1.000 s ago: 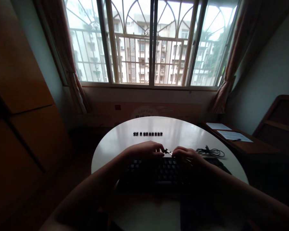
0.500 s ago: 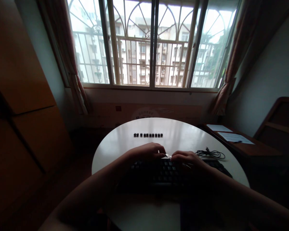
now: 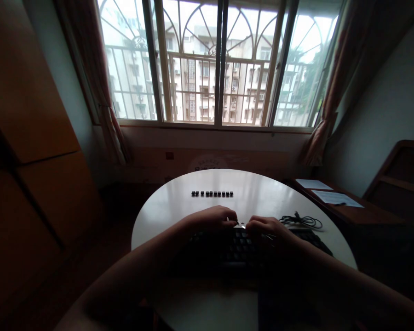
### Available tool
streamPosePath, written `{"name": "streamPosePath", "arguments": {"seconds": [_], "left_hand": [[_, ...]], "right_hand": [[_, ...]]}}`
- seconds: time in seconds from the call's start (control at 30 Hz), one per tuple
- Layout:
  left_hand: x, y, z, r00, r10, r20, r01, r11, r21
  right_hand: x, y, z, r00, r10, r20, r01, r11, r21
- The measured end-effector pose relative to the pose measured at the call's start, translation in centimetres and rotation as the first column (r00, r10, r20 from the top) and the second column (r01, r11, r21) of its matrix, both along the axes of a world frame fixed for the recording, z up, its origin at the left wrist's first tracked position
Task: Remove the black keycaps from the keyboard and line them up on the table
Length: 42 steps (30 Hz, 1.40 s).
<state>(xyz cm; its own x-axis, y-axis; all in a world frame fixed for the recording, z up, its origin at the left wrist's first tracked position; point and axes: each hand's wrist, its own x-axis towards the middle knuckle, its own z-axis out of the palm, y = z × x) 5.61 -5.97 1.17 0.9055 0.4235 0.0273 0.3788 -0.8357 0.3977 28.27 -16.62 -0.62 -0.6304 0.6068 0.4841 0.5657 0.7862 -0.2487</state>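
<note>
Over the back edge of a black keyboard point(image 3: 239, 250), my two hands come close together at the fingertips. My right hand point(image 3: 265, 224) is closed on a slim tool with thin, shiny wires, which looks like a wire keycap puller point(image 3: 242, 225). Its pale end shows between the hands, and thin wire sticks out below my right palm. My left hand point(image 3: 221, 216) is pinched at the tool's other end; a small dark bit shows at its fingertips, too small to name. Beyond the hands, several black keycaps point(image 3: 215, 194) stand in a row. Deep shadow hides much of the keyboard.
A round white table point(image 3: 152, 216) carries everything. A coiled black cable point(image 3: 301, 221) lies right of my right hand, behind the keyboard's right end. At the right, a brown side table point(image 3: 372, 216) holds paper sheets point(image 3: 336, 198) and a pen. A barred window is ahead.
My right hand has shifted very slightly, and the tool's pale end between the hands has turned a little. My left hand and the row of keycaps look the same.
</note>
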Motion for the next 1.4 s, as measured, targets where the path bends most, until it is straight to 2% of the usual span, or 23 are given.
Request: {"name": "streamPosePath", "arguments": {"seconds": [0.17, 0.4, 0.57, 0.7, 0.83, 1.1, 1.4], "left_hand": [[0.1, -0.1, 0.0, 0.999, 0.054, 0.009, -0.053, 0.998, -0.032], [-0.3, 0.3, 0.2, 0.992, 0.122, -0.005, -0.122, 0.992, -0.015], [-0.4, 0.2, 0.3, 1.0, 0.014, -0.002, -0.014, 0.996, -0.087], [-0.3, 0.1, 0.1, 0.996, -0.087, 0.008, 0.087, 0.99, -0.111], [-0.2, 0.2, -0.1, 0.992, -0.118, 0.041, 0.122, 0.985, -0.118], [-0.3, 0.1, -0.1, 0.991, -0.104, 0.085, 0.118, 0.978, -0.173], [0.1, 0.0, -0.6, 0.991, -0.111, 0.072, 0.125, 0.962, -0.244]], "right_hand": [[0.2, 0.4, -0.7, 1.0, 0.006, -0.024, -0.006, 1.0, 0.007], [0.9, 1.2, -1.9, 0.98, -0.133, -0.145, 0.139, 0.99, 0.034], [1.0, 1.3, -1.6, 0.987, -0.141, -0.077, 0.149, 0.981, 0.123], [1.0, 1.5, -1.4, 0.983, -0.143, -0.118, 0.171, 0.947, 0.272], [0.9, 1.5, -1.3, 0.979, -0.142, -0.149, 0.185, 0.924, 0.336], [1.9, 2.2, -3.2, 0.975, -0.209, 0.071, 0.171, 0.921, 0.351], [1.4, 1.6, -2.3, 0.974, -0.141, 0.176, 0.096, 0.965, 0.245]]}}
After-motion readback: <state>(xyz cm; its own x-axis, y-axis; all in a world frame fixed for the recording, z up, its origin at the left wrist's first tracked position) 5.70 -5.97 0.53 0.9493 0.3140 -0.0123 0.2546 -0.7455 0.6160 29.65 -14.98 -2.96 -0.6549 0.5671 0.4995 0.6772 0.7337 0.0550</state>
